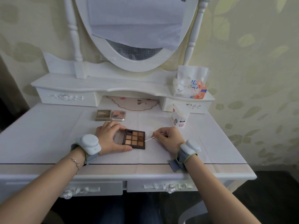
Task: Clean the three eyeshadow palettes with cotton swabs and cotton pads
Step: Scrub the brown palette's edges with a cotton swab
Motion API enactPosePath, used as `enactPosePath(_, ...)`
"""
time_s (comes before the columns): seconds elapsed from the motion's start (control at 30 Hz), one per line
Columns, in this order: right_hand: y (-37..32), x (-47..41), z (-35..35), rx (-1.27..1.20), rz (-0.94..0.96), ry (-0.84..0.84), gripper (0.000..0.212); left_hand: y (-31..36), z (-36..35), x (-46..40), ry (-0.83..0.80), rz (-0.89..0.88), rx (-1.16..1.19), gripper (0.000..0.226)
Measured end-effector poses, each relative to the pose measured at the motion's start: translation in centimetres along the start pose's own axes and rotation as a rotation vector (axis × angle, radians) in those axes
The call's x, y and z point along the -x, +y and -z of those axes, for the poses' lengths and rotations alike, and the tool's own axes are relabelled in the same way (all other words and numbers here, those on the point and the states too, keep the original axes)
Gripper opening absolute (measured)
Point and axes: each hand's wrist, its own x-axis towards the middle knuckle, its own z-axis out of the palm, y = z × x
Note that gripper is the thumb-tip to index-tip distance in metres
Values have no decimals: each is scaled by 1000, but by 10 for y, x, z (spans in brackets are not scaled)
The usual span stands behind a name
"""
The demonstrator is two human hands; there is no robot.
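An open brown eyeshadow palette with several tan and brown pans lies on the white dressing table. My left hand grips it across its clear lid, thumb along the near edge and fingers on the far edge. My right hand pinches a white cotton swab whose tip touches the palette's right edge. Two more palettes sit farther back: a brown closed one and a clear one with pink and orange pans.
A cotton swab container stands right of the hands. A tissue pack sits on the raised shelf under the oval mirror. A placemat lies in the shelf recess. Drawers run along the table's front.
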Motion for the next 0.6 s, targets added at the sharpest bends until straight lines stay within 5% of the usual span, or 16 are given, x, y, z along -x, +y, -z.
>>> enactPosePath(0.33, 0, -7, -5, -31, -5, 126, 20, -4, -3, -1, 2, 7, 24, 123)
enactPosePath(0.5, 1, -4, -3, 18, -4, 48, 21, -1, -3, -1, 22, 1, 2, 106)
enactPosePath(0.6, 0, 0, 0, 46, 24, -18, 21, -2, -2, -1, 11, 2, 13, 119)
